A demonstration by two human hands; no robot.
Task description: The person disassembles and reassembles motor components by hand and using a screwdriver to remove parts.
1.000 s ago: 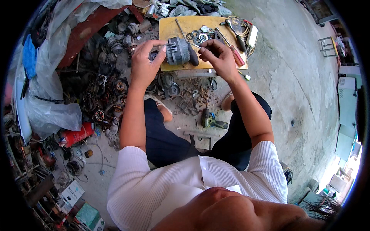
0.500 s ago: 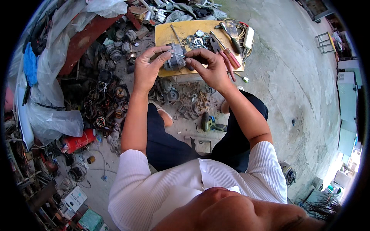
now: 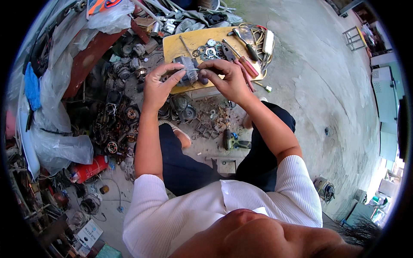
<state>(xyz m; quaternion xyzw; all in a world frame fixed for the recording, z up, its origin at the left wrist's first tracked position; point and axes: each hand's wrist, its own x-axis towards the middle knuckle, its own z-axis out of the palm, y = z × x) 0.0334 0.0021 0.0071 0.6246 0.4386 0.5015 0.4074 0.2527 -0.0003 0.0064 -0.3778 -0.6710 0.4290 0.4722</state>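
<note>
Between my hands is a thin metal rod (image 3: 190,69), held roughly level. My left hand (image 3: 161,84) pinches its left end between thumb and fingertips. The fingers of my right hand (image 3: 227,79) close on the other end. Just beneath the rod, a grey ribbed motor housing (image 3: 184,80) lies on the yellow tabletop (image 3: 171,46), partly hidden by my hands. Beyond them are several metal rings and washers (image 3: 210,52). Right of my right hand lie red-handled pliers (image 3: 245,76), a red-handled screwdriver (image 3: 248,67) and a black-handled tool (image 3: 251,51).
A white power strip (image 3: 267,42) with cables lies at the table's right edge. On the floor between my feet is a green-and-black power drill (image 3: 234,141). Greasy motor parts (image 3: 114,116) are heaped at left, near plastic sheeting (image 3: 64,142) and a red cylinder (image 3: 89,169).
The rod has turned from a slant to nearly level, still held at both ends. The whole view has shifted slightly, with the table now a little further left.
</note>
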